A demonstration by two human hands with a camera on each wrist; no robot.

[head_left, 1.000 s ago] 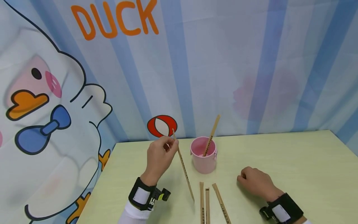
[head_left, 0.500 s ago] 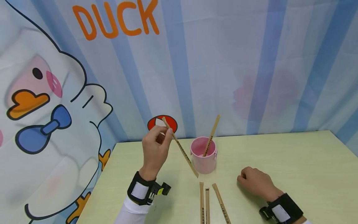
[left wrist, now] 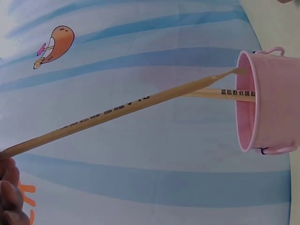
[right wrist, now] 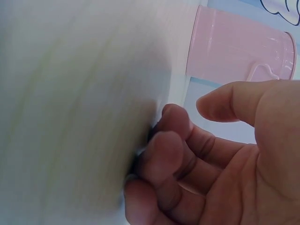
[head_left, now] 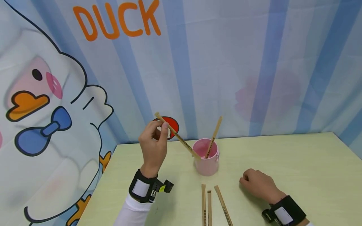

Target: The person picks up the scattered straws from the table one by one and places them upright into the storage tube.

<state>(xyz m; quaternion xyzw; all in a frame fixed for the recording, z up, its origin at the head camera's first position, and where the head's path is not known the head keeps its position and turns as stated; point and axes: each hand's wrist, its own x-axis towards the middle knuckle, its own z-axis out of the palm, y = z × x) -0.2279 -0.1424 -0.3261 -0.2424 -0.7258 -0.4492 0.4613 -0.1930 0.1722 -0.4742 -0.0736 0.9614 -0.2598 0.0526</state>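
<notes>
Thumb and fingers of my left hand (head_left: pixel 152 150) pinch a paper-wrapped straw (head_left: pixel 181 140) near its upper end. It slants down to the right, and its lower tip overlaps the rim of a small pink bucket (head_left: pixel 207 166). In the left wrist view that straw's tip (left wrist: pixel 240 71) is right at the bucket's mouth. A second wrapped straw (head_left: pixel 215 131) leans inside the bucket, its bottom hidden by the wall. My right hand (head_left: pixel 258 185) rests on the table to the right, fingers loosely curled; the right wrist view shows nothing in its grasp (right wrist: pixel 225 164).
Three more wrapped straws, a left one (head_left: pixel 204 204), a middle one (head_left: pixel 209 208) and a slanted one (head_left: pixel 223 205), lie on the pale table (head_left: pixel 282 150) in front of the bucket. A blue striped cloth (head_left: pixel 215 62) with a duck print hangs behind the table's back edge.
My left hand has moved up and left, tilting the straw so its lower end swung up from over the table to the bucket's rim. My right hand has stayed put.
</notes>
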